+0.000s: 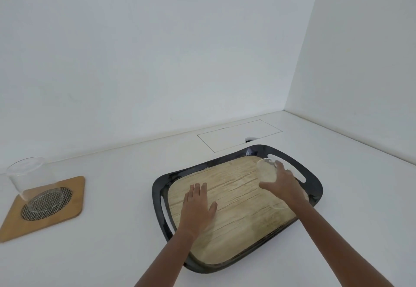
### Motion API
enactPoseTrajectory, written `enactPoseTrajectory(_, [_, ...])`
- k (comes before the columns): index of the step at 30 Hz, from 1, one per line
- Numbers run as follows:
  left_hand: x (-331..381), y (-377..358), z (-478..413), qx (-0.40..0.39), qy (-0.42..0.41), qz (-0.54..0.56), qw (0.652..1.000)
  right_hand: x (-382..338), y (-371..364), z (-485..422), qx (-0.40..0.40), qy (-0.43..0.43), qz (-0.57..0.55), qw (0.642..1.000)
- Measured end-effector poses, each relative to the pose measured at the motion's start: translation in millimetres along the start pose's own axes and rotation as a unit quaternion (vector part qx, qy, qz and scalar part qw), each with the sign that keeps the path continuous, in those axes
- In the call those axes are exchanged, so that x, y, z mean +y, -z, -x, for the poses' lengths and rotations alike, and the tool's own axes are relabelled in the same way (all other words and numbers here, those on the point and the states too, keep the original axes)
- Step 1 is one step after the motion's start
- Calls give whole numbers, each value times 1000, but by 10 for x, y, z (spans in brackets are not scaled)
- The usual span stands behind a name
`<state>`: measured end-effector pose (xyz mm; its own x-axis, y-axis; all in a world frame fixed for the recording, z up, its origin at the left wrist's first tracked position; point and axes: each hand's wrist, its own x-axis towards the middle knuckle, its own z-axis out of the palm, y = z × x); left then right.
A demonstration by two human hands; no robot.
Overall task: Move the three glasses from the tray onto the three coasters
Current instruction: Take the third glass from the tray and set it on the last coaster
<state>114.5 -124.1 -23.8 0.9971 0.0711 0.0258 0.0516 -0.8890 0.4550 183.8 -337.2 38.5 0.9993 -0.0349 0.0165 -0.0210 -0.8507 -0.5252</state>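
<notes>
- The white tabletop point(126, 230) carries everything.
- The black-rimmed oval tray with a pale wood-grain floor point(234, 214) lies under both hands.
- The square bamboo coaster with a dark mesh disc point(67, 210) sits well to the left of the grip, a clear tumbler point(29, 178) standing on it.
- The left hand point(198, 205) lies flat, fingers spread, holding nothing.
- The right hand point(281, 183) curls around a clear glass point(266, 170) at the tray's far right.

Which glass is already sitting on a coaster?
The glass on the far left, standing on the wooden coaster. The other glass is on the tray, under the right hand.
</notes>
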Motion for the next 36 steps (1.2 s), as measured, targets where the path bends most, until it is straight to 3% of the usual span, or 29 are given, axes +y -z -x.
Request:
enactPoseTrajectory(6, [-60, 243, 195, 67, 8, 171, 983, -537, -126, 272, -92, 20, -222, 971])
enactPoseTrajectory(10, [-74, 472, 340, 31, 82, 329, 940, -895, -238, 516, -189, 9, -308, 932])
enactPoseTrajectory(12, [-121, 593, 432, -6, 114, 399, 910, -1054, -293, 636, -230, 16, -327, 916])
enactPoseTrajectory(17, [-343, 850, 732, -46, 146, 596, 788, -1420, -462, 916, -298, 50, -349, 887])
enactPoseTrajectory(19, [-492, 933, 836, -45, 143, 629, 763, -1579, -535, 1026, -313, 72, -345, 882])
enactPoseTrajectory(36, [-1870, 1575, 1902, 101, 230, 627, 738, -2847, -1624, 2043, -397, 215, -245, 858])
